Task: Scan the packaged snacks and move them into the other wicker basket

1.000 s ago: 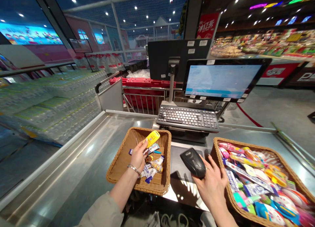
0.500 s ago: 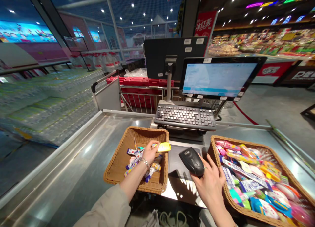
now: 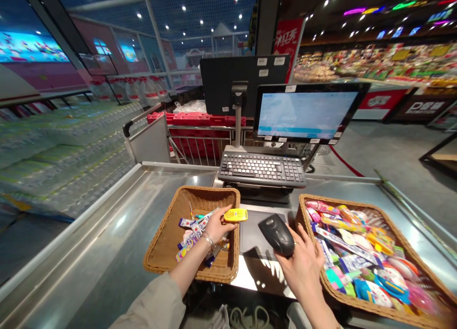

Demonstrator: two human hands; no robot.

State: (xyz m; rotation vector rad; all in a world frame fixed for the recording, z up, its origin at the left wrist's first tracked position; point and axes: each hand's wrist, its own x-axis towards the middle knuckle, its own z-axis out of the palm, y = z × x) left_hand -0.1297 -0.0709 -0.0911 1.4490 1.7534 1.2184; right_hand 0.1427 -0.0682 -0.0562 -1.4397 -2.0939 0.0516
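Over the right side of the left wicker basket (image 3: 157,243), my left hand (image 3: 218,225) grips a small yellow item (image 3: 235,215) by its left end; its exact kind is too small to make out. Beneath the hand lie several small packaged sweets (image 3: 193,231), partly covered by my wrist. My right hand (image 3: 303,255) is wrapped round a black handheld barcode scanner (image 3: 276,234), whose head points left toward the yellow item. The two are apart. To the right of that hand stands a second wicker basket (image 3: 303,207) full of colourful packaged goods (image 3: 357,248).
Behind the baskets are a keyboard (image 3: 262,169) and a lit monitor (image 3: 307,112) on a stand. A second screen (image 3: 244,81) shows its back. The metal counter (image 3: 117,234) extends left. Beyond it are a metal cart (image 3: 150,138) and stacked bottle packs (image 3: 71,148).
The yellow item has turned in my left hand, so a printed face now shows. My right hand keeps the scanner in nearly the same place. The whole view has shifted slightly.
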